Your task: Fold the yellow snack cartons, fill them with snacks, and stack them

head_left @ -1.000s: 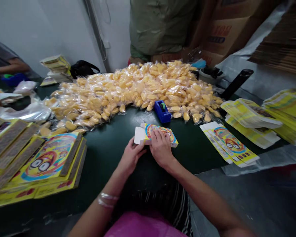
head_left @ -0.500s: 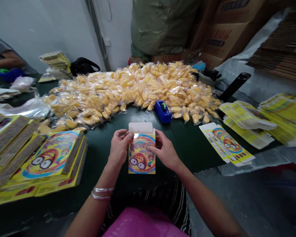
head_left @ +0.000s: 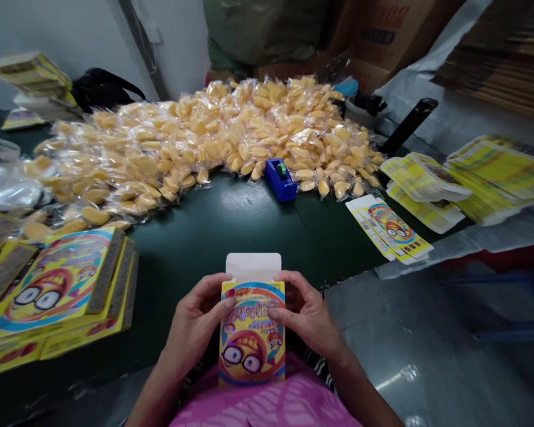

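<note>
Between my two hands is a small yellow cardboard box (head_left: 252, 350) with a cartoon face in glasses printed on its front. Its white top flap (head_left: 253, 265) stands up. My left hand (head_left: 196, 329) grips the box's left edge, thumb on the front. My right hand (head_left: 309, 317) grips the right edge the same way, thumb flat on the print. The fingers behind the box are hidden. The box is upright, close to my body, by the table's near edge.
A blue tape dispenser (head_left: 281, 181) stands before a wide heap of wrapped yellow pieces (head_left: 231, 130). Filled-looking boxes (head_left: 57, 284) are stacked at left. Flat printed cartons (head_left: 391, 228) lie at right, with more carton stacks (head_left: 493, 172) behind. A black rod (head_left: 409, 127) leans near a pot.
Both hands have drawn the box down and closer to my body, keeping hold of its sides. The camera view has shifted, so the table things appear higher and further left.
</note>
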{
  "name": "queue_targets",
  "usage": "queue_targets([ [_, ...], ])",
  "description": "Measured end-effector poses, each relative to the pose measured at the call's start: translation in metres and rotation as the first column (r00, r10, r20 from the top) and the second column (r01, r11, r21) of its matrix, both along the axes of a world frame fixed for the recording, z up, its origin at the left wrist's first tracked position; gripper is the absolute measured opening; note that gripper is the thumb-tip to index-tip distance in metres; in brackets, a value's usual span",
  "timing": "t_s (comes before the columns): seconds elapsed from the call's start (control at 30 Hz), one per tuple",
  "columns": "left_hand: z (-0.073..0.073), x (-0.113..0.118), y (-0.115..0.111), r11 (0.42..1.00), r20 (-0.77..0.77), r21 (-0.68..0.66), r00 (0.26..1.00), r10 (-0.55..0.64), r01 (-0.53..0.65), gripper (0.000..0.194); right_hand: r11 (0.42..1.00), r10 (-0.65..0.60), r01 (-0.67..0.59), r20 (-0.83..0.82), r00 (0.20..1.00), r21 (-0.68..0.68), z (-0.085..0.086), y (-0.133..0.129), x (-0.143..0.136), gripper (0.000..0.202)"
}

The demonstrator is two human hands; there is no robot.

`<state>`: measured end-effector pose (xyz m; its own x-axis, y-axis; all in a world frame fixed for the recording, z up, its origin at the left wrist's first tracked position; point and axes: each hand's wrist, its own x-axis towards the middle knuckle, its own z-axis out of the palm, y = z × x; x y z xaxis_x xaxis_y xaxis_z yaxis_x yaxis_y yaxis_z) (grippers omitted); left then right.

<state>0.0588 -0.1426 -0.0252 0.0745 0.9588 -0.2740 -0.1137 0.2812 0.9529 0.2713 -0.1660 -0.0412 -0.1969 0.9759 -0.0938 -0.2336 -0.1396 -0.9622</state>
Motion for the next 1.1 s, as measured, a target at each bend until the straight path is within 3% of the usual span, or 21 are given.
queue_targets([
  [0.1, -0.003, -0.005, -0.009, 0.999, -0.087, -0.035, 0.996, 0.033, -0.037, 0.031, 0.999, -0.036, 0.036, 0.041, 0.998, 0.011, 0.004, -0.010, -0.002, 0.028],
  [0.2, -0.007, -0.006, -0.007, 0.995, -0.166, 0.037, 0.981, 0.102, -0.097, 0.026, 0.970, -0.213, 0.191, 0.147, 0.966, 0.154, 0.006, -0.006, -0.005, 0.011],
  [0.27, -0.010, -0.006, -0.004, 0.993, -0.151, 0.051, 0.982, 0.112, -0.105, 0.023, 0.944, -0.295, 0.254, 0.190, 0.936, 0.210, 0.005, 0.000, -0.006, 0.007],
  [0.33, -0.012, -0.006, -0.001, 0.994, -0.097, 0.036, 0.990, 0.105, -0.102, 0.021, 0.945, -0.311, 0.283, 0.180, 0.933, 0.167, 0.002, 0.005, -0.007, 0.009],
  [0.43, -0.011, -0.007, 0.003, 0.995, -0.039, 0.050, 0.995, 0.094, -0.092, 0.024, 0.959, -0.278, 0.269, 0.096, 0.956, 0.092, -0.002, 0.009, -0.006, 0.025],
  [0.57, -0.007, -0.013, 0.005, 0.997, -0.149, 0.060, 0.988, -0.034, 0.043, 0.020, 0.974, -0.187, 0.165, 0.143, 0.972, 0.154, 0.001, 0.007, -0.005, 0.007],
  [0.63, -0.005, -0.016, 0.004, 0.996, -0.154, 0.035, 0.985, -0.080, 0.086, 0.020, 0.975, -0.182, 0.157, 0.159, 0.970, 0.158, 0.005, 0.004, -0.006, 0.008],
  [0.83, 0.005, -0.006, -0.001, 1.000, -0.100, -0.004, 0.995, -0.026, 0.026, 0.025, 0.987, -0.153, 0.141, 0.182, 0.971, 0.075, 0.016, -0.001, -0.011, 0.010],
  [1.1, 0.029, 0.002, 0.022, 0.980, -0.197, 0.045, 0.963, -0.184, 0.196, 0.022, 0.999, -0.042, 0.045, 0.225, 0.973, -0.006, 0.037, 0.019, -0.007, 0.009],
])
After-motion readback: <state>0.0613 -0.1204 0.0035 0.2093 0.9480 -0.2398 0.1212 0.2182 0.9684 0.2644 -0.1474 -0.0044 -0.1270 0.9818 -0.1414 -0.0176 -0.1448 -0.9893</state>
